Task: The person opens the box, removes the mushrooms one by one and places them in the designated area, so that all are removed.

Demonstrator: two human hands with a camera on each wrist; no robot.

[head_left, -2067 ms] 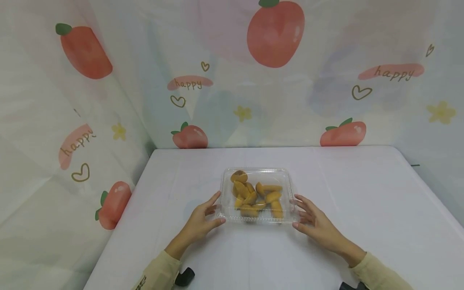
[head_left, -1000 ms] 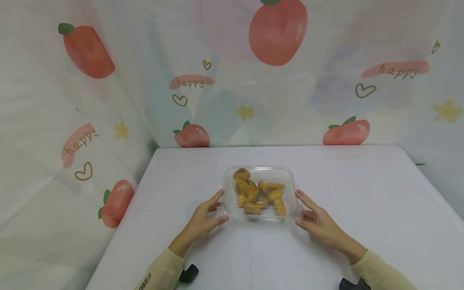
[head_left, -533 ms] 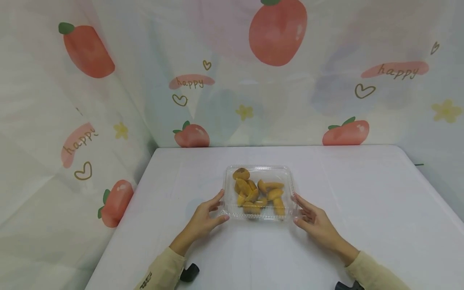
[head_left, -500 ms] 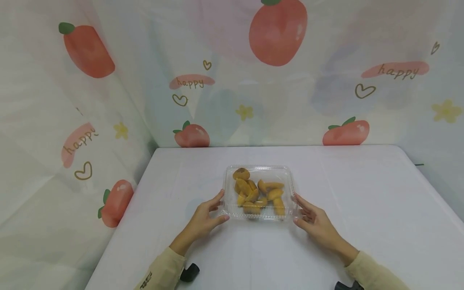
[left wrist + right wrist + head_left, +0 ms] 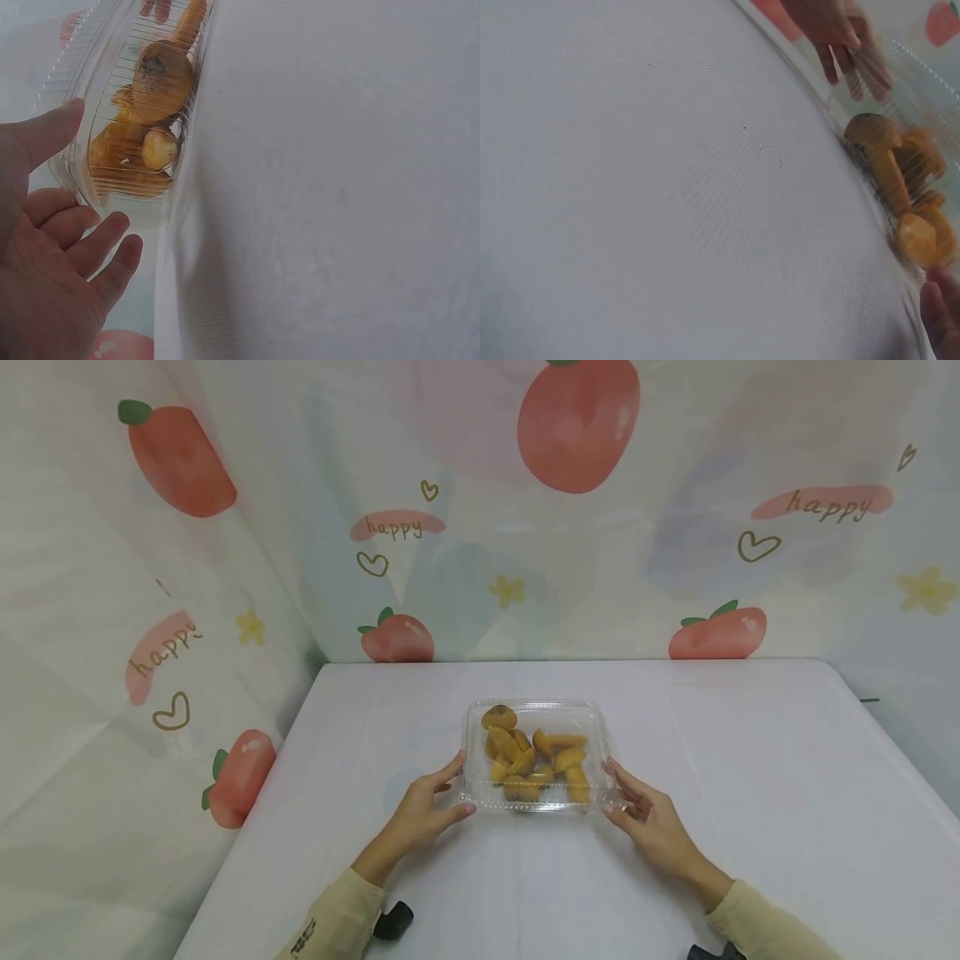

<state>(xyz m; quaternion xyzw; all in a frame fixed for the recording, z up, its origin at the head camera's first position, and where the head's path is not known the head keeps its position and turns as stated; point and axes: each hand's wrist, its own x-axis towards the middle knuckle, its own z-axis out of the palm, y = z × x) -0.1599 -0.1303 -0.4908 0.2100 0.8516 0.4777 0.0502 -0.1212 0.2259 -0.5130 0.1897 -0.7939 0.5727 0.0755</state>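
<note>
A clear plastic box point(image 5: 570, 718) of mushrooms point(image 5: 500, 745) sits on a white table point(image 5: 525, 885), directly between two hands, its long side stretching from one grip to the other. The left hand point(image 5: 420, 810) and right hand point(image 5: 660, 828) each grasp the near corner on their own side; neither is closer. Its clear top separates fingers from mushrooms. Beyond both grips hangs a fruit-printed curtain point(image 5: 585, 568).
</note>
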